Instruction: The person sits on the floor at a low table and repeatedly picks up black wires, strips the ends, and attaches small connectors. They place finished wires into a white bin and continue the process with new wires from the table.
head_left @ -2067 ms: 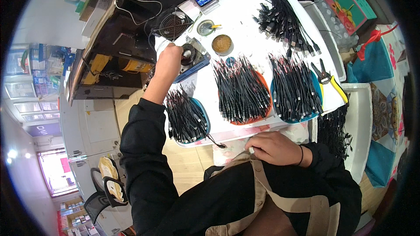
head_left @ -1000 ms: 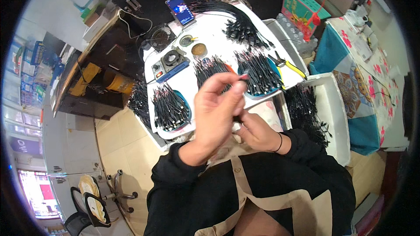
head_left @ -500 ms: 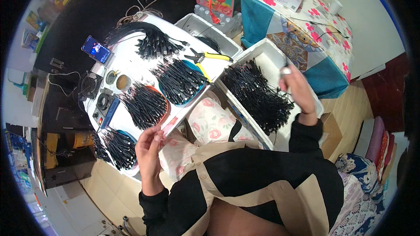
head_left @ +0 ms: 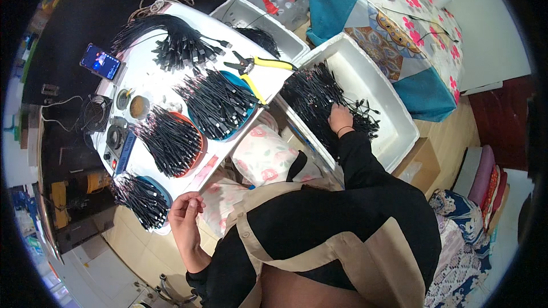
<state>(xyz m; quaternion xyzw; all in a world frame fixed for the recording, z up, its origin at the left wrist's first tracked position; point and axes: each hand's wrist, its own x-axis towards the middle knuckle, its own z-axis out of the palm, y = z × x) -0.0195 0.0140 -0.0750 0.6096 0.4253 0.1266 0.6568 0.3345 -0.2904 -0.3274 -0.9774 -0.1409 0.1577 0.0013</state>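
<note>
My right hand (head_left: 341, 118) reaches down onto a pile of short black cables (head_left: 314, 94) in a white foam box (head_left: 394, 105). Its fingertips are sunk among the cables, so their grip is hidden. My left hand (head_left: 185, 217) hovers off the table's near edge, its thumb and fingers curled together; anything between them is too small to make out. Beside it, black cables with metal plugs fan out in a blue bowl (head_left: 161, 185). Further along sit an orange bowl (head_left: 200, 149) and a larger blue bowl (head_left: 249, 115), each full of similar cables.
On the white table (head_left: 220, 157) lie yellow-handled pliers (head_left: 260, 68), a loose cable bundle (head_left: 182, 43), a lit phone (head_left: 100, 61), small round tins (head_left: 139, 106) and a blue-sided device (head_left: 124, 151). A second foam box (head_left: 251, 14) and a flower-cloth table (head_left: 394, 28) stand behind.
My right hand has come down and left from above the box's right side onto the cable pile. My left hand has moved slightly down and left in the picture, as the whole view shifted.
</note>
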